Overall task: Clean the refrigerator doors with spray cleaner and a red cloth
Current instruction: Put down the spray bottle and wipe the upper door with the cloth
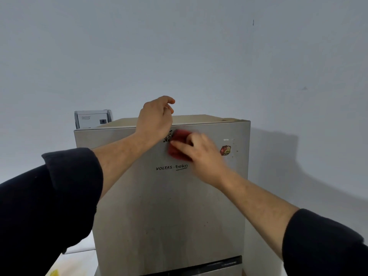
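A silver refrigerator stands in front of me; its upper door [169, 206] fills the middle of the view and bears a brand name. My right hand [201, 154] presses a red cloth [176, 145] flat against the door near its top, over a dark mark; the cloth is blurred. My left hand [154, 120] rests over the door's top edge, fingers loosely curled and holding nothing. The seam to the lower door [199, 269] shows at the bottom. No spray bottle is in view.
A round red and yellow sticker [225, 150] sits at the door's upper right. A white box-like device [92, 118] stands behind the fridge top on the left. A plain grey wall [179, 46] rises behind. Something yellow [53, 272] lies low left.
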